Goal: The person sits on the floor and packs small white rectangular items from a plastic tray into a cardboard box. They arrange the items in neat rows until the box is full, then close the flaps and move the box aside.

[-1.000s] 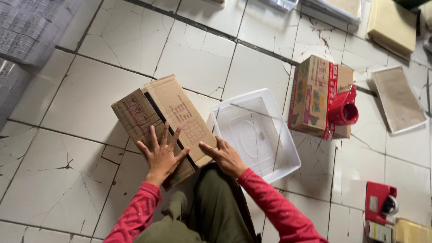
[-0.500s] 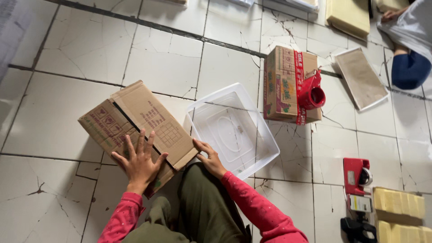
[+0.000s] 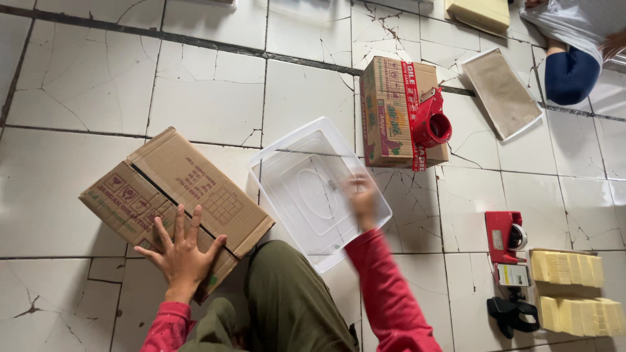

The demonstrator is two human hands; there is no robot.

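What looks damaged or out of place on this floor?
The floor tiles are cracked in many places. The cardboard box under the left hand lies askew to the tile lines. The right hand is blurred above the clear plastic lid.

Brown cardboard box [image 3: 173, 199], clear tray [image 3: 313, 189]

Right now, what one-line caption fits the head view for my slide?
Left hand flat on a cardboard box on the tiled floor, right hand, blurred, over a clear plastic tray.

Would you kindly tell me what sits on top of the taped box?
A red tape dispenser rests on the taped box. The box's contents are hidden.
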